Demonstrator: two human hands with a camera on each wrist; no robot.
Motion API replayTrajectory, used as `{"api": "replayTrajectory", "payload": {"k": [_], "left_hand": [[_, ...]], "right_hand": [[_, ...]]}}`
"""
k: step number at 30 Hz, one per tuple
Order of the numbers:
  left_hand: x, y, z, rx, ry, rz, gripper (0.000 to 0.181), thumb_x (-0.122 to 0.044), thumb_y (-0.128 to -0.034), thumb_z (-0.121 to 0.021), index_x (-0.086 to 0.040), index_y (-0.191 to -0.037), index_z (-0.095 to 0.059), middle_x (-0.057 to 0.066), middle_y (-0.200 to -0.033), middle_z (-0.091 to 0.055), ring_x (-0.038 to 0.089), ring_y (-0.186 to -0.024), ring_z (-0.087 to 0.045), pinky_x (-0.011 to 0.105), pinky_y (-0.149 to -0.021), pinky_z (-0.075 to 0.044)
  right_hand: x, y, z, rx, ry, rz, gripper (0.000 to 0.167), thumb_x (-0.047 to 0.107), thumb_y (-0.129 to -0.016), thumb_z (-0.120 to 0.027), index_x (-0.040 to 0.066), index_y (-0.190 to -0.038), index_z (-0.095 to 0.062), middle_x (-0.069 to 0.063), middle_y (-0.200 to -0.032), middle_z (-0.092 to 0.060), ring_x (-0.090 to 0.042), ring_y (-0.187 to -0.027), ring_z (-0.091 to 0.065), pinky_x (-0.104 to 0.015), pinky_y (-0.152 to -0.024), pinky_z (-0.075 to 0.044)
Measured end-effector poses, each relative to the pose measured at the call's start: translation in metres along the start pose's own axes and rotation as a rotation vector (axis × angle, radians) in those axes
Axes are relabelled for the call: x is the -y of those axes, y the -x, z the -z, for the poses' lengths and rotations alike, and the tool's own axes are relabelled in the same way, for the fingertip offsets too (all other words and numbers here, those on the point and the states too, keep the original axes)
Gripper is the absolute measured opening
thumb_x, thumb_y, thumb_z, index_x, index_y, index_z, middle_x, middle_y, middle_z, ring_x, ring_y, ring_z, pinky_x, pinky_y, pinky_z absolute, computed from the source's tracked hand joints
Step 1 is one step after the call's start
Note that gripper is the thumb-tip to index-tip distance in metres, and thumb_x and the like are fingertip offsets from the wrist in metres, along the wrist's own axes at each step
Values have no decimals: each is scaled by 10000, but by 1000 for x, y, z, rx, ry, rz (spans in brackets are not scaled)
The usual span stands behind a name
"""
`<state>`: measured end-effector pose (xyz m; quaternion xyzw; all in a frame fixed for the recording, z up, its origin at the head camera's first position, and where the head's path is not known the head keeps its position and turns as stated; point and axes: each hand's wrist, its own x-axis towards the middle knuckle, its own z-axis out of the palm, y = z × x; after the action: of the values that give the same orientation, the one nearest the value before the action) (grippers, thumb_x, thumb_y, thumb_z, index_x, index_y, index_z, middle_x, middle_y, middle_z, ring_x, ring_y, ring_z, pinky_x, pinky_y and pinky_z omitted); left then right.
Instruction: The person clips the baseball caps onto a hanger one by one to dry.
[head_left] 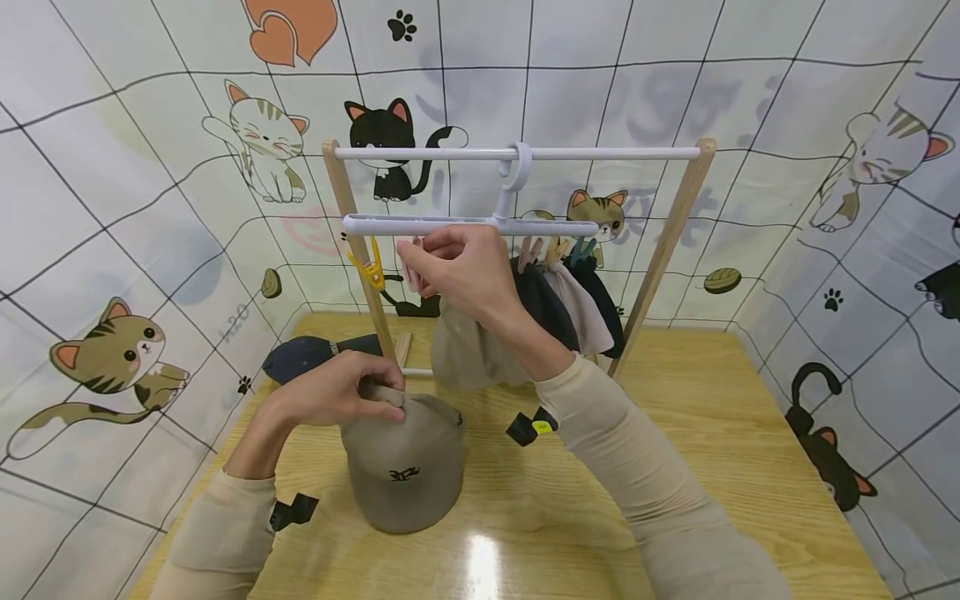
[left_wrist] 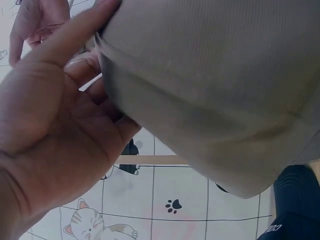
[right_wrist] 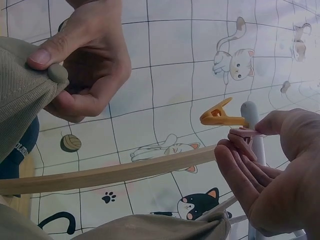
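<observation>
My left hand [head_left: 337, 390] grips a khaki cap [head_left: 405, 475] by the top of its crown, the brim hanging toward me over the table. In the right wrist view the thumb presses beside the button [right_wrist: 58, 73] on that cap. My right hand [head_left: 480, 275] pinches a pink clothes peg [right_wrist: 245, 140] at the bar of a white hanger [head_left: 420, 225]. Left of this peg, a yellow peg [head_left: 371, 271] hangs from the same bar. Behind my right hand another khaki cap [head_left: 461, 358] hangs; its upper part is hidden.
The hanger hooks over the white rod [head_left: 615, 154] of a rack with wooden legs [head_left: 663, 258]. Dark and pale cloth items [head_left: 581, 308] hang by pegs at its right. A navy cap [head_left: 300, 358] lies on the wooden table [head_left: 712, 433] at the back left.
</observation>
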<state>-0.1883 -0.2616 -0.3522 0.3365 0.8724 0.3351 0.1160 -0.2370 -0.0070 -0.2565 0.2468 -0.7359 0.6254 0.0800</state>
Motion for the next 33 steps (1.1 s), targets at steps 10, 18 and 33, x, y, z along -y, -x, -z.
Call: {"api": "replayTrajectory", "payload": {"k": [10, 18, 33], "left_hand": [[11, -1, 2, 59, 255, -60, 134, -133, -1013, -855, -157, -1129, -792, -26, -1019, -752, 87, -874, -621, 290, -823, -585], [11, -4, 5, 28, 316, -144, 138, -72, -1073, -758, -138, -1191, -786, 21, -1081, -758, 112, -916, -659, 321, -822, -595], [11, -26, 6, -123, 363, -166, 145, -14, -1080, -690, -51, -1209, -745, -26, -1148, -724, 143, -1021, -649, 281, -911, -554]], "right_hand": [[-5, 4, -1, 3, 20, 28, 218, 261, -1039, -806, 44, -1045, -827, -101, -839, -813, -203, -714, -777, -317, -727, -660], [-7, 5, -1, 1, 20, 32, 221, 261, -1049, -799, 43, -1074, -830, -104, -859, -812, -206, -748, -779, -310, -744, -658], [-7, 7, 3, 9, 7, 27, 204, 278, -1035, -805, 89, -988, -866, -64, -819, -801, -230, -766, -761, -300, -714, -594]]}}
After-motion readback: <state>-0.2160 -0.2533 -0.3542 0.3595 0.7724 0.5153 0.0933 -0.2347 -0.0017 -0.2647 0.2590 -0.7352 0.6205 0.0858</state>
